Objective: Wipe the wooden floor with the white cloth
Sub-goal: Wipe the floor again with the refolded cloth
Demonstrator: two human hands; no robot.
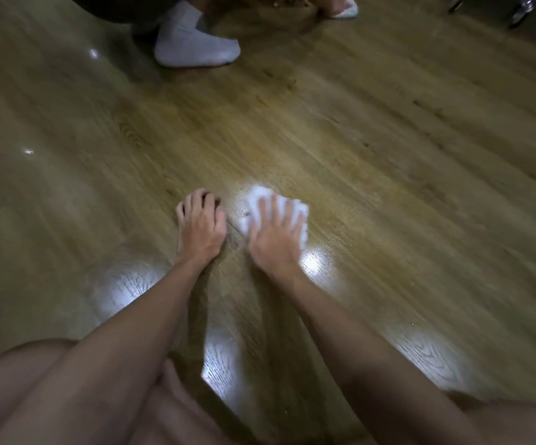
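Observation:
The white cloth lies bunched on the wooden floor in the middle of the view. My right hand presses flat on top of it with fingers spread, covering most of it. Just left of the cloth, my left hand rests on the bare floor, fingers bent and apart, holding nothing. The picture is blurred by motion.
Another person's foot in a white sock stands on the floor at the top, with a second foot further right. Dark metal legs show in the top right corner. My bare knees fill the bottom edge.

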